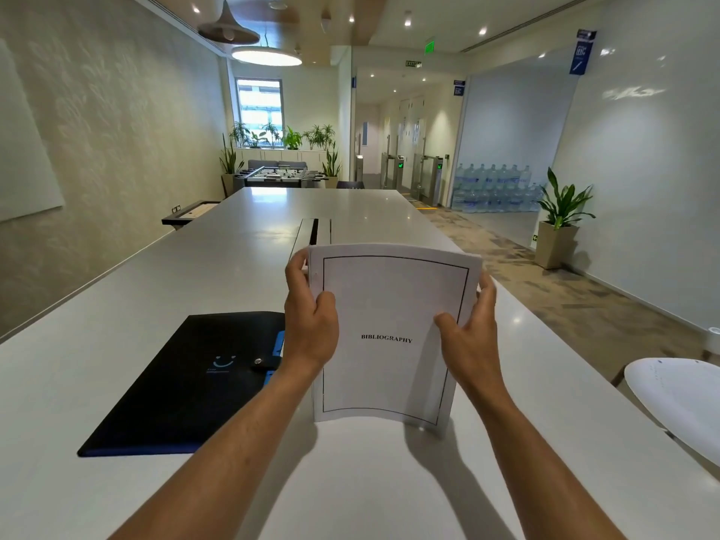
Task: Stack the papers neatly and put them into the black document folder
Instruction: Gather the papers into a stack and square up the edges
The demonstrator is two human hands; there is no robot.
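Note:
A stack of white papers (389,305) stands upright on its bottom edge on the white table (195,274), front sheet reading "BIBLIOGRAPHY" inside a black border. My left hand (309,317) grips the stack's left edge, thumb on the front. On the opposite edge, my right hand (469,329) holds the stack with its fingers spread. The black document folder (187,387) lies flat and closed to the left of the papers, with a snap strap and a blue tab at its right edge. My left wrist covers part of that edge.
A dark cable slot (313,231) is set into the table just beyond the papers. A white chair (678,399) stands at the table's right side. Farther off are a foosball table (282,175), potted plants and stacked water bottles (495,189).

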